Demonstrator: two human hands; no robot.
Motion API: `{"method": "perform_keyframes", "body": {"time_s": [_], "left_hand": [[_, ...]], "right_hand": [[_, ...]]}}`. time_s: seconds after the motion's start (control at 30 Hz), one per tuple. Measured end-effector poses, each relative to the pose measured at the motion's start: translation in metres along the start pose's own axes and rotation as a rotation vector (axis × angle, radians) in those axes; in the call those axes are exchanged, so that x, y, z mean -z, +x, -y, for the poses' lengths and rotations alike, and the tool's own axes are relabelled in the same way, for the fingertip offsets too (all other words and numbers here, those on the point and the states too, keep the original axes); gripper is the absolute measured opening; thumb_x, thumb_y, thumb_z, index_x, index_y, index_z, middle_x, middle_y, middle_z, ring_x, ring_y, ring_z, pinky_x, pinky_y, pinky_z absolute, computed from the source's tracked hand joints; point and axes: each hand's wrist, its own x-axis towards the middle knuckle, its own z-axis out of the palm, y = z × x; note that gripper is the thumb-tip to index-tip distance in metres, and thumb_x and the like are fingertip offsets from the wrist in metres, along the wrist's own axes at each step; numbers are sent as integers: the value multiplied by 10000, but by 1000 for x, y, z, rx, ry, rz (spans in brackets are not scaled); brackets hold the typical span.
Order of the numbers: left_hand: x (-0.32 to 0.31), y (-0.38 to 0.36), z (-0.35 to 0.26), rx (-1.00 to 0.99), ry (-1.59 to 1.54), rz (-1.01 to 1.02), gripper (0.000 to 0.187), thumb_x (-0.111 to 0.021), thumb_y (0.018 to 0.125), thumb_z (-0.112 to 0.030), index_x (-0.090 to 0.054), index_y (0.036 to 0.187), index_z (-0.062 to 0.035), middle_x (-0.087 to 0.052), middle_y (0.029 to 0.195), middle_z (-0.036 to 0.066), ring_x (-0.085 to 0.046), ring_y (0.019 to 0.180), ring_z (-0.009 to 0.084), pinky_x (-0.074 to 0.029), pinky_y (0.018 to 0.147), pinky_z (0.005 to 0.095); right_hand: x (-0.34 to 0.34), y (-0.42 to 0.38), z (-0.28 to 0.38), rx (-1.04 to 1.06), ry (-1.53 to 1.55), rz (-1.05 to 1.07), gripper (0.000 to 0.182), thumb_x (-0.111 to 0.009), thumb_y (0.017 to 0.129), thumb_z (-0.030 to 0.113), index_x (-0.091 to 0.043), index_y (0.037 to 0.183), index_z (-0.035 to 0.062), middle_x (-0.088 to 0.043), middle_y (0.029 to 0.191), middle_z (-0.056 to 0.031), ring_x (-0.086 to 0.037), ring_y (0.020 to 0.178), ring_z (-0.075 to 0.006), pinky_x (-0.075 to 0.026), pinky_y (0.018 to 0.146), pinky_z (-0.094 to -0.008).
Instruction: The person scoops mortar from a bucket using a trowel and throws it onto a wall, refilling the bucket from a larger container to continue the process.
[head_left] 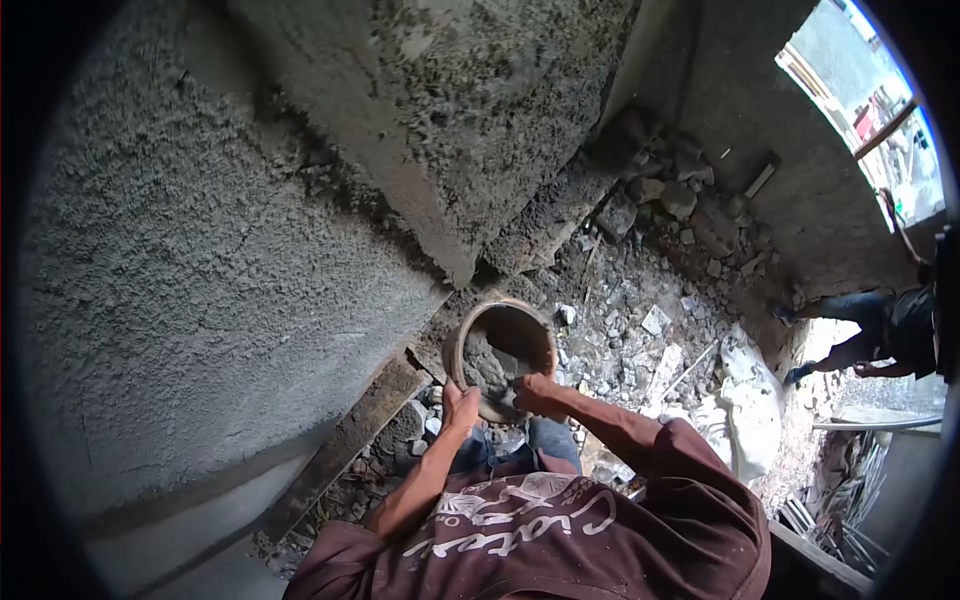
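A round brown bucket (551, 350) stands in front of my legs, tilted so that its mouth faces me. Wet grey mortar (485, 368) lies inside it. My left hand (460, 408) is closed on the near left part of the rim. At the right side of the mouth, my right hand (538, 394) is closed in a fist, its fingers down in the bucket. A flat, smooth grey shape beside that fist looks like the blade of a trowel (512, 364); its handle is hidden by my fingers.
Rough grey plaster covers the wall (220, 260) on the left, and a concrete corner (455, 240) juts out ahead. Rubble (620, 320) litters the ground. A white sack (750, 410) lies to the right. Another person (885, 330) stands at the far right near an opening.
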Motion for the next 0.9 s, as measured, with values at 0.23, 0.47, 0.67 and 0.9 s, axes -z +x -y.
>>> {"method": "perform_keyframes", "body": {"time_s": [0.23, 0.47, 0.67, 0.9], "left_hand": [[-59, -6, 3, 40, -255, 182, 423, -511, 668, 9, -514, 1091, 3, -568, 1009, 65, -551, 896, 179, -449, 825, 286], [-86, -8, 0, 285, -308, 186, 410, -549, 676, -10, -466, 1070, -85, -500, 928, 68, -543, 833, 228, -519, 678, 447], [-44, -10, 7, 362, -367, 45, 441, -538, 654, -34, -465, 1081, -120, -504, 965, 90, -553, 825, 266, -518, 588, 471], [86, -6, 60, 375, -230, -62, 590, -535, 659, -12, -406, 1217, -155, -449, 1156, 126, -488, 1041, 375, -474, 729, 620]], "right_hand": [[56, -120, -46, -73, 609, -6, 194, -606, 760, 165, -517, 882, 44, -515, 750, -35, -513, 616, -152, -434, 506, -305], [79, -199, -36, -150, 1048, -369, 139, -539, 822, 180, -510, 857, 48, -477, 576, -7, -448, 472, -105, -364, 417, -284], [71, -229, -86, 44, 1268, -1112, 233, -559, 839, 192, -547, 1031, 59, -514, 669, -2, -488, 507, -96, -406, 417, -252], [135, -216, -95, -300, 956, -2113, 205, -582, 841, 204, -477, 835, 28, -518, 651, -33, -498, 528, -106, -399, 460, -250]]}}
